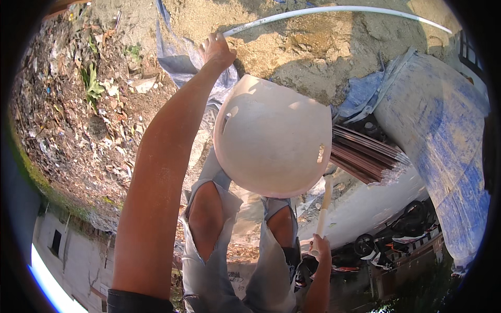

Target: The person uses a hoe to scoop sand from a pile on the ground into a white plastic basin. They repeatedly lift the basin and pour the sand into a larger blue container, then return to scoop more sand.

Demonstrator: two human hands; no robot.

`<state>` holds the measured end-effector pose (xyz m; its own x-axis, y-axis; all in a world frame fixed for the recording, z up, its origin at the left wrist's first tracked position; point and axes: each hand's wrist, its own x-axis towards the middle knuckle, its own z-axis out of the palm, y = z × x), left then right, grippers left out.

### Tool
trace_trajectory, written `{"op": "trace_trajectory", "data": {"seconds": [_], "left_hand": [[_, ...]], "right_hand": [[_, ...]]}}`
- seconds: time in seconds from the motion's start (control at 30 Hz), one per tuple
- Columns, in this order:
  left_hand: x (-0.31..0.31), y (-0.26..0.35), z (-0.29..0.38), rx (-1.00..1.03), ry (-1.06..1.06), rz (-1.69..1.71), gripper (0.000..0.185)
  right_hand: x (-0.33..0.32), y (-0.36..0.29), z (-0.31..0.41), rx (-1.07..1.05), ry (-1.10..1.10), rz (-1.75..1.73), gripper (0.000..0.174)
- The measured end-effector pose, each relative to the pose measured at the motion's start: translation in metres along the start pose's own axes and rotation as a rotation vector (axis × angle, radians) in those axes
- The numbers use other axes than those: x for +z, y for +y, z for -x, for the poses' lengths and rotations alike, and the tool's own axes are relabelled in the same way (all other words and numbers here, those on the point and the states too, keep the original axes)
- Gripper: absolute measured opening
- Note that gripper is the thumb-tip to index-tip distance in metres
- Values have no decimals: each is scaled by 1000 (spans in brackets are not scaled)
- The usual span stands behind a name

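Observation:
A large pale plastic tub [274, 137] with two handle slots and a straight upper edge stands in front of my knees, beside the sand. My left hand [217, 51] reaches beyond its upper left side, with the fingers curled at the near end of a long white pipe [336, 9], which looks bent across the sand pile [313, 43]. My right hand [321, 247] is low at the right, closed around a pale wooden handle [324, 207]. The far end of this handle runs up to the tub's lower right edge, where its head is hidden.
Blue tarpaulin [442, 113] covers something at the right; more lies by my left hand. A bundle of brown metal bars [364, 154] rests right of the tub. Leaf litter and debris [105, 117] cover the left ground. Motorcycles [391, 242] stand behind at lower right, near a white wall.

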<state>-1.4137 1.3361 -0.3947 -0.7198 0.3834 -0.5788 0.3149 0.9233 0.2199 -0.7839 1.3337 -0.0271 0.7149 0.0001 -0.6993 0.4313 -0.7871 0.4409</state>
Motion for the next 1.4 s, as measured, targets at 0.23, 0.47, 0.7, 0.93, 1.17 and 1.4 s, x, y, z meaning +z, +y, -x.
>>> {"op": "trace_trajectory", "data": {"seconds": [0.23, 0.47, 0.7, 0.93, 1.17, 1.4], "left_hand": [[12, -34, 7, 85, 86, -53, 36], [-38, -12, 163, 329, -341, 274, 20], [-153, 25, 242, 187, -122, 518, 27], [-292, 139, 53, 379, 507, 377, 35], [-418, 225, 15, 244, 779, -26, 74], [-294, 199, 180, 571, 234, 507, 41]], "right_hand": [[-8, -17, 12, 52, -62, -40, 27], [-16, 8, -23, -95, -42, -20, 37], [-10, 19, -44, -62, -38, -109, 38], [-43, 33, -81, 24, -78, -33, 34], [-44, 53, -85, -10, -34, 36, 34], [-40, 69, -100, -75, -38, -27, 34]]}}
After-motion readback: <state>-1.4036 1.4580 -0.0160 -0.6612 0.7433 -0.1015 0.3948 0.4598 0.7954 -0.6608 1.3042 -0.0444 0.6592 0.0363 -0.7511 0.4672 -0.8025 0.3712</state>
